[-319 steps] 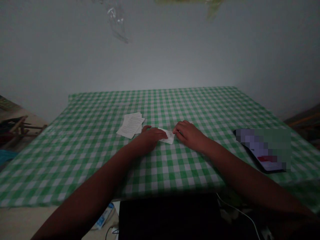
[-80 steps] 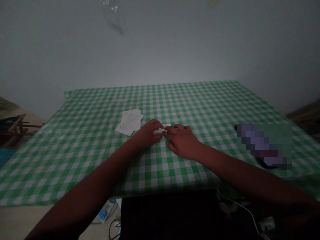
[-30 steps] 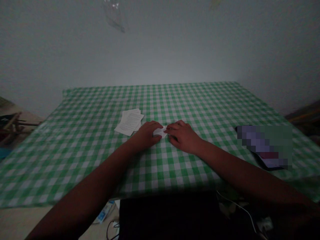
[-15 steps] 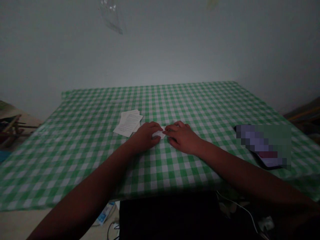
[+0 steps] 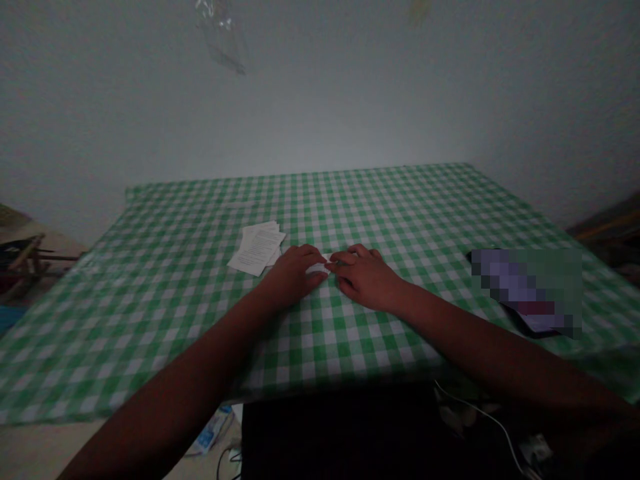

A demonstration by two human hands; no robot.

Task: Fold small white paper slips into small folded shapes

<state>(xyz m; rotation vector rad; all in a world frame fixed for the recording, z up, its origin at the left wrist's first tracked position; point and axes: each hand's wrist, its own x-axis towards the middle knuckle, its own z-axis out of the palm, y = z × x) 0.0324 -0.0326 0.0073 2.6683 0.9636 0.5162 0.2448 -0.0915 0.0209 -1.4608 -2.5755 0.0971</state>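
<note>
Dim light; head view looking down over a table [image 5: 165,313] that is wearing a green-and-white checked cloth.

Both hands are resting on the cloth at mid-table, fingertips meeting over a small white paper slip [image 5: 321,267].
- The left hand [image 5: 294,275] is lying knuckles up, fingers curled in close together, tips pressing down on the slip's left part. The thumb is tucking toward the slip; its tip is hidden.
- The right hand [image 5: 366,279] is coming in from the other side, fingers bent and bunched, index tip and thumb closing on the slip's right edge.
- Only a narrow strip of the slip is showing between the two sets of fingertips. It is lying flat against the cloth, or close to it; its shape is mostly being covered.
- Both forearms are stretching out from the near edge of the table.

Around them:
- A loose stack of white printed sheets [image 5: 257,246] is lying fanned on the cloth, just beside the left hand on its far left, apart from the slip.
- A dark flat device [image 5: 533,323], partly blurred out, is lying on the cloth well to the right of the right hand.
- A plain pale wall [image 5: 350,100] is rising behind the table.
- A white cable [image 5: 477,419] is trailing in the shadow below the near edge.
</note>
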